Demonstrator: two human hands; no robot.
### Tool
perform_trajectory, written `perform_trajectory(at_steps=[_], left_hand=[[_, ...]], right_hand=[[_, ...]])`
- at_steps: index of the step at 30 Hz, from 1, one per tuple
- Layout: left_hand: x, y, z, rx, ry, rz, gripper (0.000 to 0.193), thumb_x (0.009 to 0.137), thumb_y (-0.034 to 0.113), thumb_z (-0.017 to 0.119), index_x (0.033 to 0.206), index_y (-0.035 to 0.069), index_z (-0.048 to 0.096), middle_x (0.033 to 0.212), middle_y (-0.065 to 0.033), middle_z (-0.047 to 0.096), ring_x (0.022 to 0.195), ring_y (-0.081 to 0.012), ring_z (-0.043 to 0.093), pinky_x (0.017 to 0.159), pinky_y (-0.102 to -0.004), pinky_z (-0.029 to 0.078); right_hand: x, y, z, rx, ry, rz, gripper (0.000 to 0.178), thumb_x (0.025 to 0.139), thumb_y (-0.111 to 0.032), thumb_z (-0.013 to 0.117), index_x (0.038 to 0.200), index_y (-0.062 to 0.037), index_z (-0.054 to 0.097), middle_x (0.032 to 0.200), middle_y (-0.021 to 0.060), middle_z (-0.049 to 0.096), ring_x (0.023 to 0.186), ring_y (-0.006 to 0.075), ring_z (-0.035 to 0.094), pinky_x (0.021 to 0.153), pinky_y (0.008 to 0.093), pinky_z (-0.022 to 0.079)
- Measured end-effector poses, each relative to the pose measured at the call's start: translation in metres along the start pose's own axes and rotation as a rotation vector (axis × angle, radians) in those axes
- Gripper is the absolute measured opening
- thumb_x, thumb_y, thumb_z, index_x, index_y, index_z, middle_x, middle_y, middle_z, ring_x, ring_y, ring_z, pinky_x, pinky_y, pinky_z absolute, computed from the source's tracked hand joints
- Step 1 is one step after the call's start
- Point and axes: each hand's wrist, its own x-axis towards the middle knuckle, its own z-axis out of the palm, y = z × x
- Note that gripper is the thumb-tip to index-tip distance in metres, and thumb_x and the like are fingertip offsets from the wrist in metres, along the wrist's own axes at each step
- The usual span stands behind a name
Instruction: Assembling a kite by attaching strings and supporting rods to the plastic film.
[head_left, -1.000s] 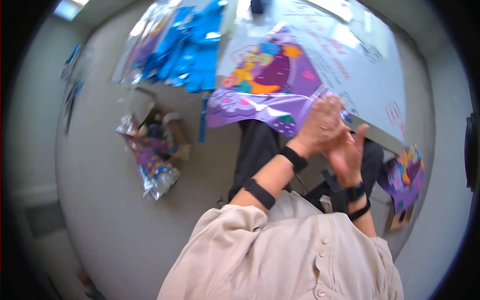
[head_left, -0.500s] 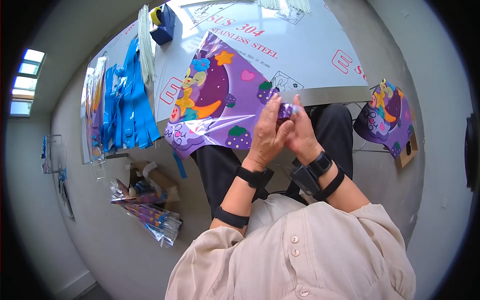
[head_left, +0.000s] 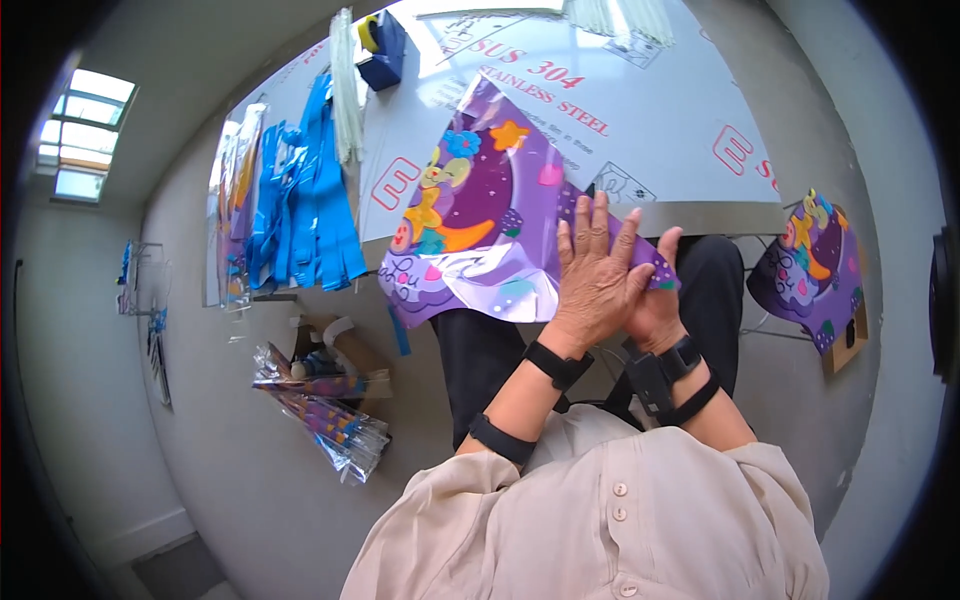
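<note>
A glossy purple plastic sheet (head_left: pixel 540 195), printed with a cartoon animal, stars and a moon, spreads from the table edge over my lap. My left hand (head_left: pixel 595 285) lies flat on its right end, palm down, fingers stretched out. Under it my right hand (head_left: pixel 655 318) holds that end of the sheet from below. One digit of the right hand sticks up past the sheet's edge; the others are hidden by the sheet and my left hand. The sheet's narrow right part is folded between the two hands.
Ahead stands a table (head_left: pixel 690 110) in printed protective film. On its left are blue strips (head_left: pixel 310 200), white ties (head_left: pixel 345 90) and a tape dispenser (head_left: pixel 380 55). A similar purple sheet (head_left: pixel 812 265) hangs at right over a cardboard box (head_left: pixel 848 345). Wrapped packs (head_left: pixel 330 420) lie low left.
My hands have gone from pinching the bunched purple end together to lying one over the other, with the sheet end flattened between them. The whole view has shifted slightly.
</note>
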Motion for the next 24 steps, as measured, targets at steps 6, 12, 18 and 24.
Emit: perform_trajectory(at_steps=[6, 12, 18, 24], left_hand=[[0.005, 0.008, 0.021, -0.193, -0.178, 0.007, 0.053, 0.091, 0.039, 0.042, 0.136, 0.011, 0.039, 0.145, -0.0190, 0.025, 0.138, -0.0310, 0.016, 0.109, -0.0500, 0.005], [0.045, -0.062, 0.029, -0.196, 0.013, -0.196, 0.027, 0.083, 0.029, 0.055, 0.090, 0.004, 0.062, 0.095, -0.0157, 0.062, 0.081, -0.0363, 0.060, 0.066, -0.0450, 0.047], [0.051, -0.074, 0.025, -0.832, 0.318, -0.538, 0.030, 0.094, 0.025, 0.051, 0.077, 0.002, 0.061, 0.063, -0.0008, 0.055, 0.057, -0.0121, 0.046, 0.055, -0.0308, 0.040], [0.048, -0.191, -0.047, -0.740, 0.418, -0.829, 0.034, 0.095, 0.031, 0.048, 0.095, -0.001, 0.060, 0.085, -0.0024, 0.059, 0.065, -0.0113, 0.052, 0.058, -0.0259, 0.044]], right_hand=[[0.003, -0.015, -0.044, 0.295, -0.274, -0.008, 0.085, 0.080, -0.071, 0.038, 0.138, -0.0092, 0.031, 0.141, 0.0083, 0.035, 0.130, 0.0238, 0.033, 0.109, 0.0384, 0.025], [-0.005, 0.018, 0.006, -0.256, -0.022, -0.060, 0.069, 0.086, -0.057, 0.046, 0.134, -0.0091, 0.035, 0.137, 0.0051, 0.039, 0.128, 0.0212, 0.033, 0.108, 0.0385, 0.025], [0.019, 0.001, -0.008, -0.558, 0.453, -0.255, 0.026, 0.089, -0.008, 0.056, 0.114, -0.0008, 0.052, 0.109, 0.0077, 0.058, 0.099, 0.0173, 0.057, 0.087, 0.0329, 0.047], [0.043, -0.125, 0.003, -0.864, 0.540, -0.317, 0.023, 0.090, -0.013, 0.055, 0.106, 0.0034, 0.058, 0.095, 0.0103, 0.065, 0.083, 0.0229, 0.064, 0.072, 0.0389, 0.056]])
